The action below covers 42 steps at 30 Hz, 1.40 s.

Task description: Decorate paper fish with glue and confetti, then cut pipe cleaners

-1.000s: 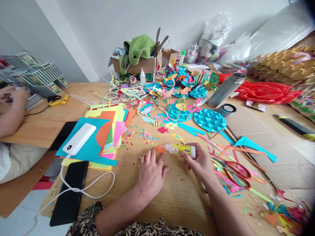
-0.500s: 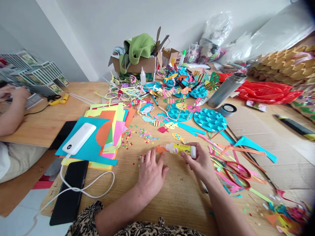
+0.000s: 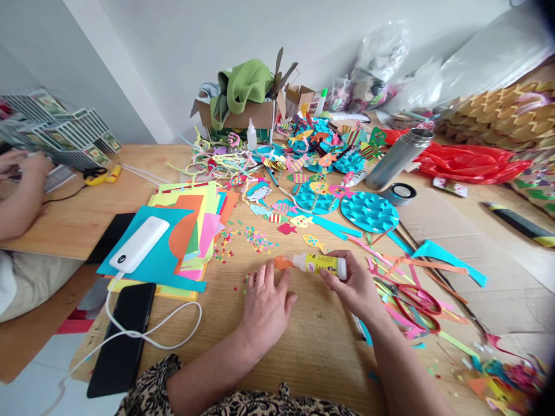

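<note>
My right hand [image 3: 353, 286] is closed round a small white glue bottle [image 3: 319, 264] with a yellow label, held sideways with its nozzle pointing left. The nozzle touches a small orange paper piece [image 3: 282, 263] lying on the wooden table [image 3: 312, 341]. My left hand [image 3: 265, 305] rests flat on the table just below that piece, fingers spread, fingertips beside it. Small paper fish [image 3: 313, 241] and confetti scraps [image 3: 256, 238] lie just beyond my hands.
A stack of coloured paper [image 3: 191, 231] with a white power bank [image 3: 139, 244] and a black phone [image 3: 124, 338] lies left. Blue paper discs [image 3: 369, 212], a steel flask [image 3: 399, 157], paper strips with red scissors [image 3: 418, 303] lie right. Another person's arm [image 3: 19, 196] is far left.
My right hand and the glue bottle have shifted very slightly to the right. My left hand has stayed where it was.
</note>
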Available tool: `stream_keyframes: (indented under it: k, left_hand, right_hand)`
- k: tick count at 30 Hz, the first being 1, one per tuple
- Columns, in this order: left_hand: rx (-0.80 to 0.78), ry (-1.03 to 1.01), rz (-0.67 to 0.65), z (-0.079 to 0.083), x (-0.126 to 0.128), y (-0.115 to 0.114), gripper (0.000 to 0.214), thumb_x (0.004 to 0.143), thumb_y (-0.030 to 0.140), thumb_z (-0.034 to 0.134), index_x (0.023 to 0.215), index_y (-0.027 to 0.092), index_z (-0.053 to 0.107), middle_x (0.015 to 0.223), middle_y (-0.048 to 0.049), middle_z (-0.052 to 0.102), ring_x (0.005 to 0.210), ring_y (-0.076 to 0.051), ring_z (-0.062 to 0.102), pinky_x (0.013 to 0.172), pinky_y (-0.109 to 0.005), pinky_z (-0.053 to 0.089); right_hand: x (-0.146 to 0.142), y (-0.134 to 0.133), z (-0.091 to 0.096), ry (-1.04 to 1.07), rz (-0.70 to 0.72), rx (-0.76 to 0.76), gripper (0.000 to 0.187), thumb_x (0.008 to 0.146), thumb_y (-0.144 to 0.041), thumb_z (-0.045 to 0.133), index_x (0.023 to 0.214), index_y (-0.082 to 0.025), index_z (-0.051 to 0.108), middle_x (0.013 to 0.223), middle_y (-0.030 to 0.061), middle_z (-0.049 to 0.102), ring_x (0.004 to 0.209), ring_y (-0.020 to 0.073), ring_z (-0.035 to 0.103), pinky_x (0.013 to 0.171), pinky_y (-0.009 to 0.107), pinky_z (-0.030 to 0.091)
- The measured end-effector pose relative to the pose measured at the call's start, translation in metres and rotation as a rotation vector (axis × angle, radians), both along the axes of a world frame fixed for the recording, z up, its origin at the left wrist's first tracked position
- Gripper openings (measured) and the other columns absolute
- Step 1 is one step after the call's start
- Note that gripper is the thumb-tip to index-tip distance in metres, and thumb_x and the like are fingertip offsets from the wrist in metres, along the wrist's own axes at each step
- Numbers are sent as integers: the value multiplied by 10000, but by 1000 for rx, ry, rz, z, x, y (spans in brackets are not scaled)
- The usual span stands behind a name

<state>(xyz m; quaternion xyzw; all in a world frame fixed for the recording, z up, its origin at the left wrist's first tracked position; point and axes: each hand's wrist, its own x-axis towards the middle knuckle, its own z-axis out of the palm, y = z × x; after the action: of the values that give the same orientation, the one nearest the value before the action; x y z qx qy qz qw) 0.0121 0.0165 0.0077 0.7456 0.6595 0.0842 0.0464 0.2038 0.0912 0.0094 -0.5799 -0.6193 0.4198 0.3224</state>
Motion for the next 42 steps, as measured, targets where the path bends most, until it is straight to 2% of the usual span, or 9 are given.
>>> stream_keyframes:
  k: [3,14,28,42]
  left_hand:
    - [1,2,-2,1,0,0,434,930,421,512,1320,232,541,1389,-152,472,1231,-323,435,964,-545,428]
    - [3,3,-5,-1,0,1,456,923,422,525,1337,231,529,1395,-152,466,1227,-327,436,963,-542,431]
    - [7,2,-3,-1,0,1,448,919,413,535,1326,228,538,1386,-153,472,1225,-329,441,956,-545,439]
    - [1,-1,-3,0,0,1,452,926,419,519,1334,226,529,1399,-158,453,1233,-328,426,971,-548,423]
  right_hand:
    - [0,0,0,-5,31,10,389,742,-422,670,1029,-206,520,694,-23,547,545,133,457,481,250,370]
    - [0,-2,5,-75,65,50,374,753,-393,644,1049,-201,522,625,-55,484,515,126,430,473,244,340]
    - [1,-2,1,-125,114,69,353,761,-369,616,1059,-207,520,701,-30,531,555,133,452,509,253,374]
    - [3,-1,10,-159,159,79,334,750,-373,610,1027,-203,531,664,-43,525,515,120,431,486,243,362]
